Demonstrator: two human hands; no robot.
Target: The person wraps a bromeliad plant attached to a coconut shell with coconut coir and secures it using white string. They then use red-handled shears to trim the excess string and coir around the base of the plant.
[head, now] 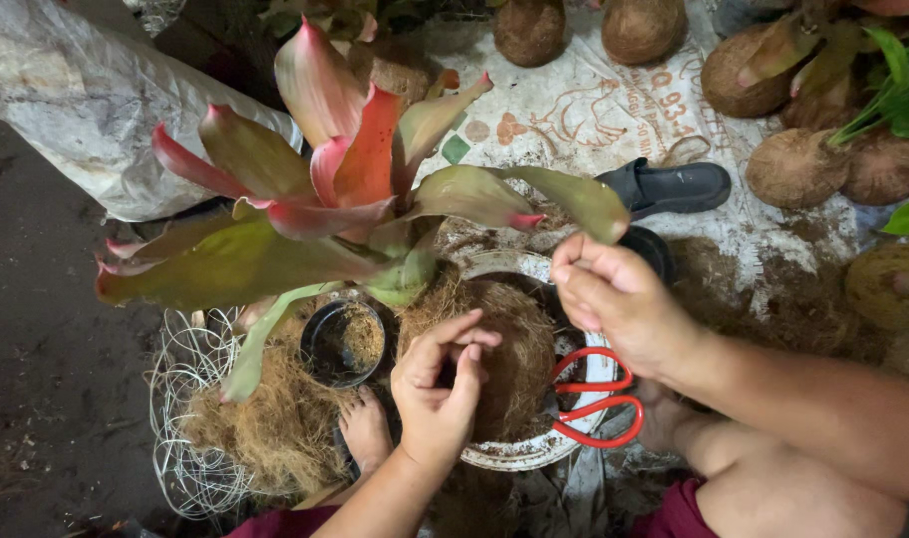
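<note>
Dirt floor under a printed white sack sheet (584, 110) | left hand (437, 384) curling, fingertips pinching fibre on the round brown coir ball (514, 349) in a white bowl (519, 453), steadying the red-green bromeliad (345, 199) | right hand (614, 294) pinching closed above it | red-handled scissors (594, 399) lying beside.

Two bare hands, close together, fingers curled

The left hand (437, 384) rises from the lower edge, forearm upright, thumb and fingers bent in a pinching grip. The right hand (614, 299) reaches in from the right, forearm slanting, fingers folded in. A bare foot (365, 428) shows just beside the left wrist.
</note>
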